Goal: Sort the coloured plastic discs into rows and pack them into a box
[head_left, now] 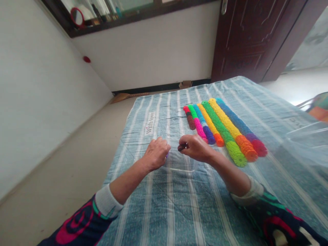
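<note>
My left hand is closed, its back toward me, and a small purple piece shows at its lower edge. Across from it, my right hand pinches a dark brown notched disc; whether it is one disc or a few I cannot tell. Under both hands lies a clear plastic box, partly covered by them. To the right, overlapping notched plastic discs are laid out in several slanting rows, sorted by colour: red and brown, green and pink, blue and purple, yellow and orange, and more.
A blue striped cloth covers the table. At the right edge sits another clear plastic container, blurred. Beyond the table are a dark red door, a white wall and a windowsill with a red-framed mirror.
</note>
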### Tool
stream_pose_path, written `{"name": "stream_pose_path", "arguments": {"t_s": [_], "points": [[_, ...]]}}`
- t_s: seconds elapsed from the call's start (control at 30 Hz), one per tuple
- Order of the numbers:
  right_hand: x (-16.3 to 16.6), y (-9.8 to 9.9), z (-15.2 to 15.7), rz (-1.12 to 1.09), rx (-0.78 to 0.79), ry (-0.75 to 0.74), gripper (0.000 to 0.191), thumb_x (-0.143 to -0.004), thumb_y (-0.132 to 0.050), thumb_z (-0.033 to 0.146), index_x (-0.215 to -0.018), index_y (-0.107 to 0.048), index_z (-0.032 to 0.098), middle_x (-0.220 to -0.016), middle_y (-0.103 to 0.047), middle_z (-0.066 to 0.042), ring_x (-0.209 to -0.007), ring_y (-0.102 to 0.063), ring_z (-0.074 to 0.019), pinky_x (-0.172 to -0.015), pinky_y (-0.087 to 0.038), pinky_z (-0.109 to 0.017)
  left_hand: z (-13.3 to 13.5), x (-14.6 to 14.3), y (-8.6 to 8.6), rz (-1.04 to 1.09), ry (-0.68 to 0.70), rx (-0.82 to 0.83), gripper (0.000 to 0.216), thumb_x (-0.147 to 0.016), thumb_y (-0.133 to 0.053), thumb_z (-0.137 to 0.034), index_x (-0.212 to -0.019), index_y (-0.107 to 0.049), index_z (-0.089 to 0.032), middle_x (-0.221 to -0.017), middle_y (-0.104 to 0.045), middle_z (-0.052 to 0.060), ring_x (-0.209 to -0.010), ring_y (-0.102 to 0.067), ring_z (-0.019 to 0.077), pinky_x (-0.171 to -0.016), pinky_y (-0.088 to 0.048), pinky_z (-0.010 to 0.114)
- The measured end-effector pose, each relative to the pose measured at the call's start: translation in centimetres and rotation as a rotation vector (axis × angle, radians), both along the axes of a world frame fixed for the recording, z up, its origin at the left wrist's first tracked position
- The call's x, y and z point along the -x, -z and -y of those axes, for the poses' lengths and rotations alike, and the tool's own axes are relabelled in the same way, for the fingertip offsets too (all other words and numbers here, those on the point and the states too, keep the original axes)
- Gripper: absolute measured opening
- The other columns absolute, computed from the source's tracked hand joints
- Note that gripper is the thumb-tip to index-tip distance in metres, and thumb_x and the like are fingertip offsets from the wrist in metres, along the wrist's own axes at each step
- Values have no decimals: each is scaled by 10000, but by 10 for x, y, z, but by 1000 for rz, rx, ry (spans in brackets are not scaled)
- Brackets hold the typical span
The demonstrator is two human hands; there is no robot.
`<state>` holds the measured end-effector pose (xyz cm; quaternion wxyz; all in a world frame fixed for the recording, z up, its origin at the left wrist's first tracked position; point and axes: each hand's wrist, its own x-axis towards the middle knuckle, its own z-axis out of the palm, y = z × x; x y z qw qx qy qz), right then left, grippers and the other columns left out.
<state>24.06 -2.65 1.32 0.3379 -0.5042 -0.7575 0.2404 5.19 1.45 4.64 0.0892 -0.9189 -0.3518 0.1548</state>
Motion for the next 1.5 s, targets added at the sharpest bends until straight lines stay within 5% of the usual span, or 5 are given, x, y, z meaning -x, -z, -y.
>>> {"name": "stream_pose_path", "arguments": {"t_s": [0.63,0.9,1.07,1.3,1.5], "points": [[13,2,13,279,55,-42,37,-808,-609,135,-804,-626,167,-855,-683,-35,-796,-618,-160,-625,-344,-234,33,8,5,351,-409,-88,208,-762,-530,-247,-933,-639,-196,-934,-685,53,-937,-599,240,-797,-441,337],[42,5,33,219,88,143,74,-797,-587,111,-809,-610,181,-857,-683,-31,-794,-625,-174,-634,-363,-248,14,13,13,376,-297,-74,181,-754,-510,-166,-868,-649,-184,-894,-687,56,-911,-563,232,-804,-425,332],[67,10,47,22,84,73,100,-777,-593,87,-787,-597,186,-842,-684,-12,-775,-631,-152,-667,-407,-231,1,13,7,328,-233,-83,174,-722,-525,-157,-826,-658,-200,-852,-696,42,-878,-563,233,-772,-410,354],[53,9,38,106,21,108,89,-808,-566,114,-825,-606,192,-865,-669,-30,-804,-616,-167,-681,-404,-247,22,13,7,249,-344,-101,139,-729,-523,-155,-766,-653,-187,-816,-708,57,-893,-586,244,-769,-399,379],[47,2,34,275,101,-32,136,-794,-538,82,-837,-610,189,-897,-683,-28,-813,-620,-166,-638,-361,-247,28,8,8,182,-428,-101,163,-755,-525,-163,-800,-680,-189,-837,-715,83,-952,-586,281,-795,-406,412]]}}
